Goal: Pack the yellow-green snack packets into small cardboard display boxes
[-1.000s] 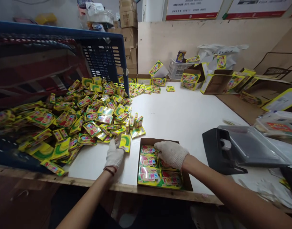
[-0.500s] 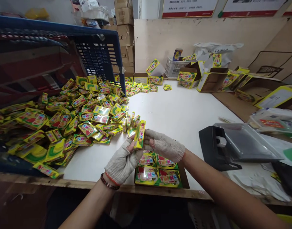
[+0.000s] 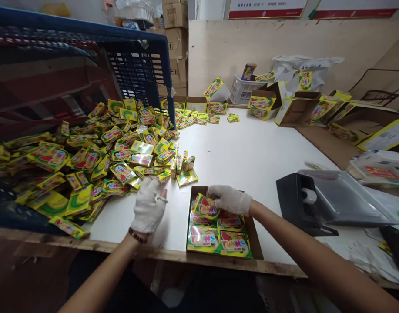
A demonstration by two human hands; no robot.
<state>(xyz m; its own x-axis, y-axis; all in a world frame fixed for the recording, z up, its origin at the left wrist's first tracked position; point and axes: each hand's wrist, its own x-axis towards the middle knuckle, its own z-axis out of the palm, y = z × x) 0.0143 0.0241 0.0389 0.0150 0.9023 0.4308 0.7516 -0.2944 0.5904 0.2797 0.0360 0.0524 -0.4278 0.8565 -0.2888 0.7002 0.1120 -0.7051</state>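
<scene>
Black tape dispenser [image 3: 290,204] beside clear tray [image 3: 349,198], stacked brown cartons [image 3: 176,41], white basket [image 3: 242,94], red-edged posters [image 3: 267,11]

White knit gloves [image 3: 149,206] on hands [image 3: 229,200]; dark beaded bracelet [image 3: 138,235], left wrist [image 3: 131,243].

1. Right hand [image 3: 230,200]: we are finding its fingertips partly hidden behind the pack [image 3: 206,206], while its glove is covering others in the open carton [image 3: 256,245].
2. Left hand [image 3: 150,206]: we are seeing its back only; whether it is touching the pile of packs [image 3: 121,174], we are failing to tell.
3. Blue crate [image 3: 155,42]: running off the left edge.
4. Wall posters [image 3: 267,8]: the top edge is cropping them; we are finding their lettering too small.
5. Dark object [image 3: 398,245]: the right edge is cutting it.
</scene>
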